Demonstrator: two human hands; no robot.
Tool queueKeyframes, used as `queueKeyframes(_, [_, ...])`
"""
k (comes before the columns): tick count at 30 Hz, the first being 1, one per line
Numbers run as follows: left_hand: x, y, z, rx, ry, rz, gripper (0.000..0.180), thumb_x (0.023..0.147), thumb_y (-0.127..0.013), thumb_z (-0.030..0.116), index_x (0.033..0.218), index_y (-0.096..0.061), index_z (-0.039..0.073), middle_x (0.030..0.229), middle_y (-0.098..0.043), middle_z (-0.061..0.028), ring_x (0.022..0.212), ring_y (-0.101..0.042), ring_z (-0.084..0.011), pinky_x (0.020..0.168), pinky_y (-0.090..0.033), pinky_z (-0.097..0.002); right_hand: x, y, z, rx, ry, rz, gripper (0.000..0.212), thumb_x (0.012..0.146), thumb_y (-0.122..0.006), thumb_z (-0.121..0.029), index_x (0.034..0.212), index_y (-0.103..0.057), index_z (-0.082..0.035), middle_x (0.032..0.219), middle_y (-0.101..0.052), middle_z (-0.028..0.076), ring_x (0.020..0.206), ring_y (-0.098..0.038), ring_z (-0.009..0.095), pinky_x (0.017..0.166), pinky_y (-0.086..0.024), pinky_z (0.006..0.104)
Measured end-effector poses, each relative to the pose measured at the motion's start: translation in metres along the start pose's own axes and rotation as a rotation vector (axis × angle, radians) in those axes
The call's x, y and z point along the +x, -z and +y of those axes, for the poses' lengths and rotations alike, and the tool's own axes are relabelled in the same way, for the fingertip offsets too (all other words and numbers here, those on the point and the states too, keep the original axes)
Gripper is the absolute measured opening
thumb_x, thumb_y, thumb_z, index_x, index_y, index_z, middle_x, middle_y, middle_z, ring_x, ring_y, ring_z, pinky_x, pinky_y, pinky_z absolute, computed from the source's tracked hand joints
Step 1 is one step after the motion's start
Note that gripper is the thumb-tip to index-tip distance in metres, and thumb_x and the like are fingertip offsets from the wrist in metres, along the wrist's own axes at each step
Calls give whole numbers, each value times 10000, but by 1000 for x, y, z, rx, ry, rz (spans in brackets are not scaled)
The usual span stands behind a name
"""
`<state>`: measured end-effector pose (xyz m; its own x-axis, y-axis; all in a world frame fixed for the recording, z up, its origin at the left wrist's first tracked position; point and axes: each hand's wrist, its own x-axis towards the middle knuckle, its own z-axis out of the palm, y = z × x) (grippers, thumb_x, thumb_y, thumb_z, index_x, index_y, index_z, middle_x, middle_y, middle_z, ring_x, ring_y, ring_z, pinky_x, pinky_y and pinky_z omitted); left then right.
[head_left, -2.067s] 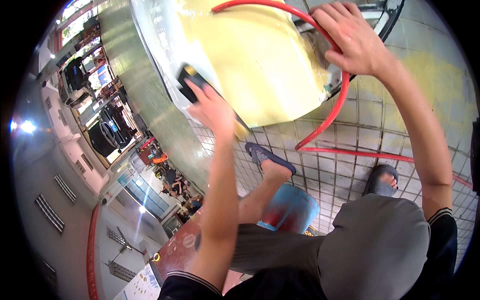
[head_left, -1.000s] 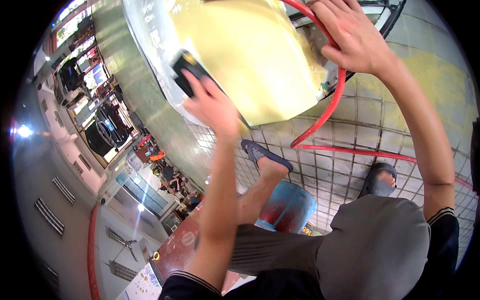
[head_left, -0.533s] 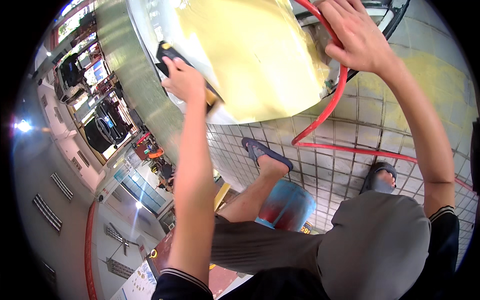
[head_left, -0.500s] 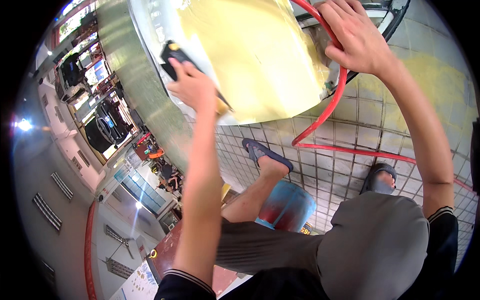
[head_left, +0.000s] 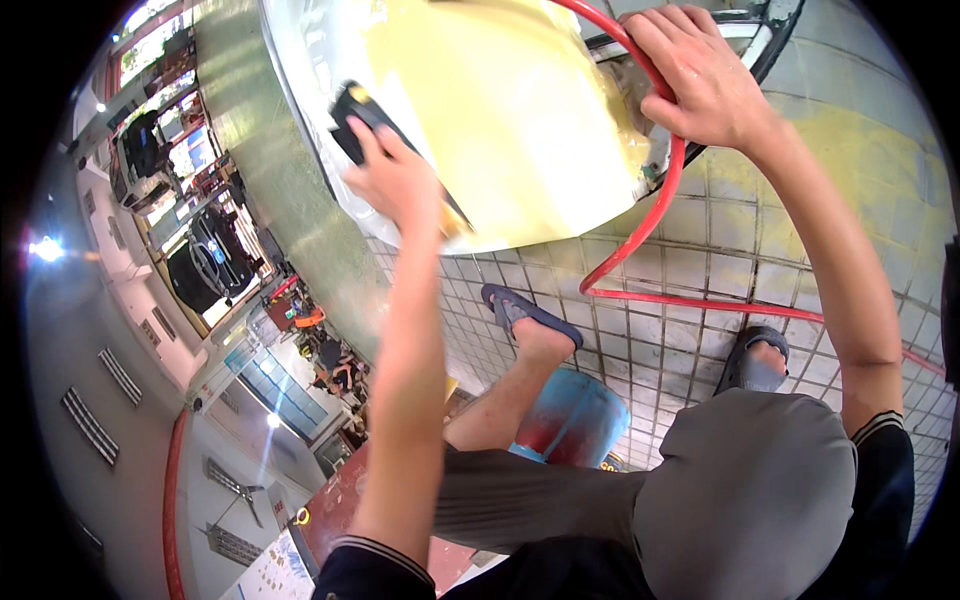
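Observation:
A curved car body panel [head_left: 520, 130], pale yellow over white, fills the top middle of the head view. My left hand [head_left: 398, 185] is closed around a long black sanding block [head_left: 352, 108], which lies flat along the panel's left part. Motion smears the hand a little, and part of the block is under it. At the panel's right end, my right hand [head_left: 698, 82] curls over a red hose [head_left: 662, 205] beside a dark-trimmed edge. Its thumb bends round the hose, while the other fingertips are partly out of sight.
Below the panel the hose runs across a tiled floor [head_left: 650, 260], dusted yellow at right. My sandalled feet stand there, near a blue and red drum [head_left: 575, 410]. Farther left are a green floor [head_left: 250, 100], parked cars [head_left: 215, 250] and a reddish-brown surface [head_left: 335, 500].
The left hand and the sanding block have shifted slightly right along the panel. My right hand keeps its hold on the hose; the whole view has moved a little.

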<state>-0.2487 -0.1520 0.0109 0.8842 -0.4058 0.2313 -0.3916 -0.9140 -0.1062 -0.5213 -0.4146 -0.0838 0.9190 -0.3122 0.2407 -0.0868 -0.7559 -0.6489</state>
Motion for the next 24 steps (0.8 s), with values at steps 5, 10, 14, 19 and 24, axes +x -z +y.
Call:
queueKeyframes(5, [-139, 11, -10, 16, -267, 39, 611, 1055, -583, 354, 1626, -500, 153, 1121, -504, -273, 1012, -517, -428, 980, -459, -495, 2, -5, -1, -5, 3, 4, 533, 723, -659, -390, 1096, -529, -32, 1001, -555, 171, 997, -554, 370, 948, -403, 471])
queueKeyframes(10, [5, 5, -7, -37, -41, -41, 645, 1089, -464, 504, 1659, -436, 204, 1215, -522, -343, 1074, -571, -452, 1008, -469, -482, 3, -4, -3, -16, -12, 2, 518, 718, -655, -381, 1082, -525, -37, 991, -552, 163, 1001, -557, 367, 952, -401, 468])
queueKeyframes(14, [62, -9, -2, -9, 142, 39, 589, 1086, -435, 506, 1604, -532, 243, 1265, -545, -328, 1129, -571, -461, 1045, -462, -488, 4, -3, -2, -14, 22, 55, 515, 718, -656, -357, 1097, -532, -31, 995, -558, 162, 1002, -559, 367, 959, -400, 472])
queueKeyframes(19, [-74, 0, 11, 9, -109, 60, 578, 1067, -576, 429, 1597, -549, 199, 1154, -497, -278, 1047, -534, -425, 966, -470, -493, 0, -6, 1, -23, 15, -32, 575, 781, -654, -389, 1218, -551, -30, 1060, -584, 184, 1064, -572, 380, 984, -412, 499])
queueKeyframes(24, [-149, 20, 0, -88, -258, -15, 642, 994, -660, 322, 1600, -543, 148, 1147, -487, -265, 1045, -507, -432, 941, -478, -501, 16, -35, 4, 5, 74, 205, 502, 743, -660, -277, 1151, -513, -23, 1053, -597, 164, 1114, -580, 358, 1055, -414, 479])
